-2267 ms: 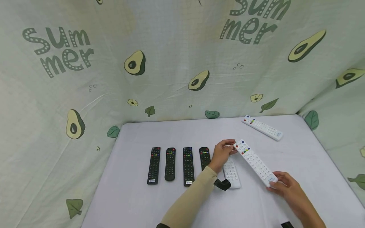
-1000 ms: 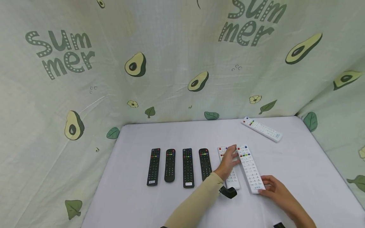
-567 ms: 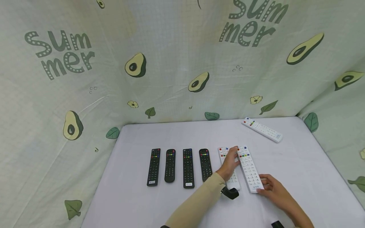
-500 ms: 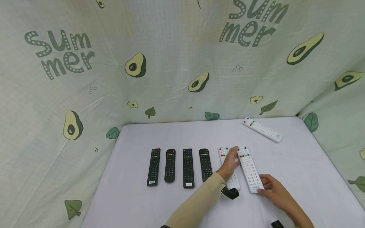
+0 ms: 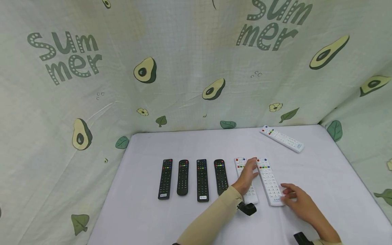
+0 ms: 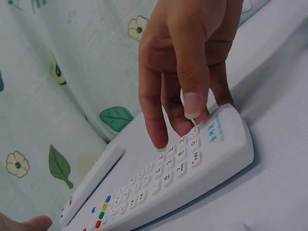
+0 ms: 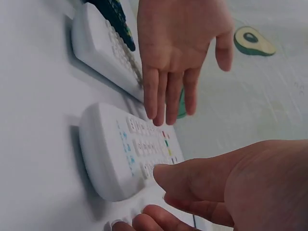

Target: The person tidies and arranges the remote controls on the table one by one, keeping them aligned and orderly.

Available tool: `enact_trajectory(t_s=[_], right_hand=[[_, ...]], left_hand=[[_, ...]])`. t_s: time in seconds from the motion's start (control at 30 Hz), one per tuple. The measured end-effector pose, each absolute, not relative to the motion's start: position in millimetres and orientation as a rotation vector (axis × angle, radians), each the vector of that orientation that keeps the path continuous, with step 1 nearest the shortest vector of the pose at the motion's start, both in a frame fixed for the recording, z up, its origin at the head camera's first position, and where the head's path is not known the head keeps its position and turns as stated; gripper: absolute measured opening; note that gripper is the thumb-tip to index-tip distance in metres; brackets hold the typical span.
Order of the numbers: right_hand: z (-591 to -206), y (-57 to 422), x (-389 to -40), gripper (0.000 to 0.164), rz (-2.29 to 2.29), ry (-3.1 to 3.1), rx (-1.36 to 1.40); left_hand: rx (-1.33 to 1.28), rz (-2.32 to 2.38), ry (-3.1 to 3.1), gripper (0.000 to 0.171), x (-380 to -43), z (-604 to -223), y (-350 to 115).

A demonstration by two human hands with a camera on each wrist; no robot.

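A white remote control [image 5: 270, 183] with coloured buttons lies face up on the table, slightly slanted. My left hand [image 5: 246, 177] hovers over a second white remote control [image 5: 250, 194] and partly hides it. Its fingers look straight in the right wrist view, the fingertips close to the first remote's upper left edge; contact is unclear. My right hand [image 5: 298, 202] is beside the first remote's lower right end, fingers loosely bent and holding nothing. In the left wrist view, my right hand's fingers [image 6: 153, 106] hang by the labelled end.
To the left, several black remote controls [image 5: 202, 180] lie in a row on the white-covered table [image 5: 137, 217]. Another white remote control [image 5: 282, 139] rests slanted at the back right. A patterned curtain [image 5: 183, 51] stands behind the table.
The white remote was held slanted between both hands, then straightened and laid beside the other white one. My right hand has since let go and drawn slightly right; my left hand has barely moved lately.
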State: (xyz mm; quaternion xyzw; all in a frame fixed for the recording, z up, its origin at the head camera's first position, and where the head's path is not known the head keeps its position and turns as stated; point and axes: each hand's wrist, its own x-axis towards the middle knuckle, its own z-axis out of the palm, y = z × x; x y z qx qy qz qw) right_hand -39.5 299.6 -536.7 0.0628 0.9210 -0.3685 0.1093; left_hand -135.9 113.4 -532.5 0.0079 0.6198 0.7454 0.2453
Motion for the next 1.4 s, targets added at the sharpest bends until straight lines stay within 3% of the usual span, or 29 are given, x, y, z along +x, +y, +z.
enact_trajectory(t_s=[0.37,0.87,1.2,1.4], right_hand=[[-529.7,337.9,-82.4,0.046,-1.117,2.907,0.251],[-547.8,399.4,-178.8,0.072,-1.309,2.772,0.678],[-557.9,407.0,-195.2,0.054,-1.316,2.772,0.747],[-553.6,404.7,-197.0,0.052,-1.349,2.737,0.686]], left_hand=[[0.052,2.113,1.770,0.048,-139.1,-531.3,109.8],[0.014,2.163,1.809,0.046,-163.9,-530.3,110.2],[-0.017,2.147,1.779,0.047,-180.3,-525.9,108.7],[-0.050,2.135,1.761,0.046,-191.5,-523.1,106.7]])
